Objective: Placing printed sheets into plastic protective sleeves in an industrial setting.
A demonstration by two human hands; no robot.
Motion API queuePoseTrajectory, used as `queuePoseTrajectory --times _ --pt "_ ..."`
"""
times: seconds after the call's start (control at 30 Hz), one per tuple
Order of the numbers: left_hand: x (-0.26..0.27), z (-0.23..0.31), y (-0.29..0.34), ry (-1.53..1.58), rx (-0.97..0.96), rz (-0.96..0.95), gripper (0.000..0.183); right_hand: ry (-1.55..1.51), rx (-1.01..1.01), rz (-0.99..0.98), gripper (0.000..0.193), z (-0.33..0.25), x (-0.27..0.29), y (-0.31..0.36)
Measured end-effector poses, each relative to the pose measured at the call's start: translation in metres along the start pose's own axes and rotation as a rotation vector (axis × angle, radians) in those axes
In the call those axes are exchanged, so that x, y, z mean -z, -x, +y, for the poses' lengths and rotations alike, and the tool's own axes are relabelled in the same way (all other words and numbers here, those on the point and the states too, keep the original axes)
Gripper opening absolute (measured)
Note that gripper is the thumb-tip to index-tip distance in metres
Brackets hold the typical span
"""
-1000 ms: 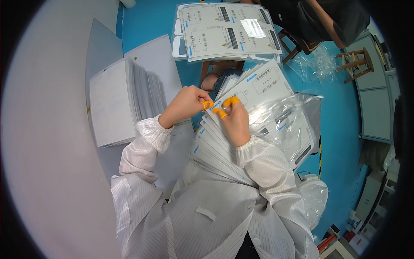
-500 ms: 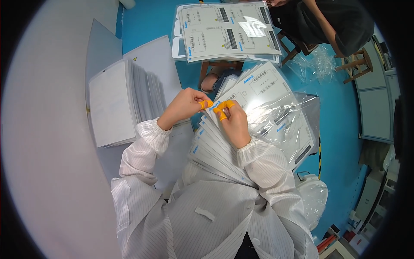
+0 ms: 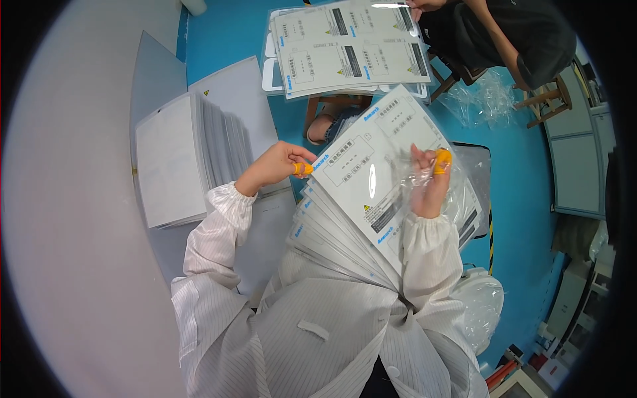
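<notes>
My left hand (image 3: 277,167), with yellow finger cots, is closed on the left corner of the top printed sheet (image 3: 352,176). That sheet is white with blue marks and black outlined boxes, and it lies over a fanned stack of similar sheets (image 3: 332,232) on my lap. Above the sheet's right part is my right hand (image 3: 430,182), its fingers curled in crumpled clear plastic film (image 3: 454,192). A yellow cot shows on a raised finger. Some of the right fingers are blurred behind the film.
A thick stack of white sheets (image 3: 174,159) stands at left on a grey surface (image 3: 265,219). Ahead, more printed sheets (image 3: 352,50) lie before a co-worker in dark clothes (image 3: 531,40). Loose film (image 3: 488,96) and a wooden stool (image 3: 547,99) are on the blue floor.
My right hand has moved from the sheet's left corner toward the right, drawing the clear film with it. My left hand has shifted slightly left. The co-worker's hand has come onto the far sheets.
</notes>
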State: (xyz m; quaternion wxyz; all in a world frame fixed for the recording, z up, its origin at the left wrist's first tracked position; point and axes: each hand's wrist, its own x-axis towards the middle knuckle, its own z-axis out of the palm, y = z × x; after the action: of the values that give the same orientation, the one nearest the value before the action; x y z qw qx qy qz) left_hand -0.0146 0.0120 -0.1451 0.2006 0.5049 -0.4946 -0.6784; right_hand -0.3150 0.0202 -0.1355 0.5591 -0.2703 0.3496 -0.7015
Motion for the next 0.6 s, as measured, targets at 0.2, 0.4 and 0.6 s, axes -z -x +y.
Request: queuePoseTrajectory --times 0.2,0.4,0.6 --pt "0.009 0.008 0.0 -0.032 -0.208 -0.322 0.039 0.017 -0.051 0.001 0.009 0.014 0.006 0.016" --pt "-0.026 0.049 -0.034 -0.247 -0.197 -0.123 0.037 0.045 -0.079 -0.051 0.012 0.008 -0.009 0.019" --pt "0.017 0.038 -0.069 -0.317 -0.314 0.145 0.03 0.271 0.208 0.222 0.015 -0.079 0.069 -0.017"
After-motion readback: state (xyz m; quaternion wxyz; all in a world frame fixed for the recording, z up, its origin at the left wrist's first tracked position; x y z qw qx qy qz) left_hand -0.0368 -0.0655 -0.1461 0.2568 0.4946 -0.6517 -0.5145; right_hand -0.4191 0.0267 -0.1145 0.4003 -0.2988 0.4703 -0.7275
